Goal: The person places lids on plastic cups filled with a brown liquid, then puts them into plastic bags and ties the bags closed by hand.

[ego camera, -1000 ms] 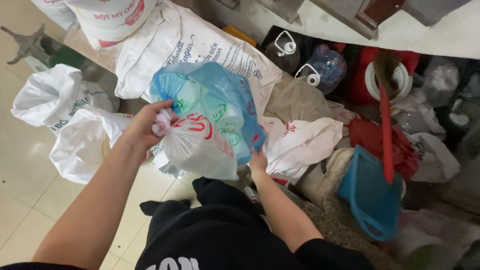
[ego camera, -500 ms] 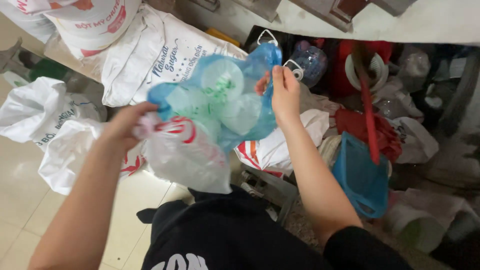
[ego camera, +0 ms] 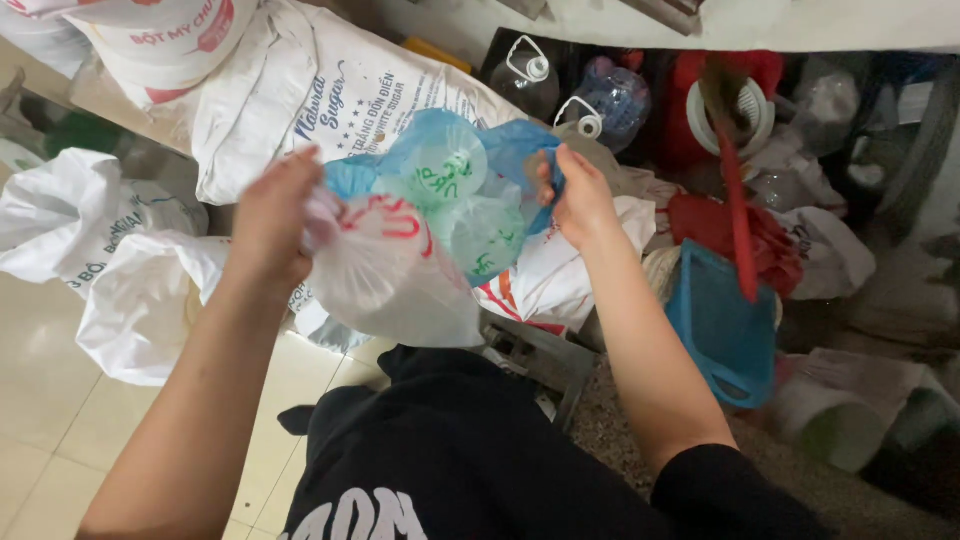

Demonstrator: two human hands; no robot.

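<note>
Left hand (ego camera: 272,215) closed, pinching the top of a white bag (ego camera: 385,275) and the left edge of a blue bag (ego camera: 450,190). Right hand (ego camera: 575,195) closed on the blue bag's right rim, fingers curled over the plastic. Blue bag held up between both hands, mid-frame, above the lap; clear cups (ego camera: 445,170) with green markings show through it. White bag hangs in front, near side, touching the blue one.

Change: a second ago right hand was low under the bags; half a second ago it had come up to the far rim; now it grips that rim and the mouth is pulled wider between the hands. Reads as bag being spread open; cups more exposed.

Around: big white sacks (ego camera: 330,95) far left, crumpled white bags (ego camera: 110,260) on the tiled floor (ego camera: 50,420) left. Right: blue dustpan (ego camera: 720,325) with red handle (ego camera: 735,215), clear jugs (ego camera: 560,85) far, clutter beyond. Black clothing (ego camera: 450,450) near.
</note>
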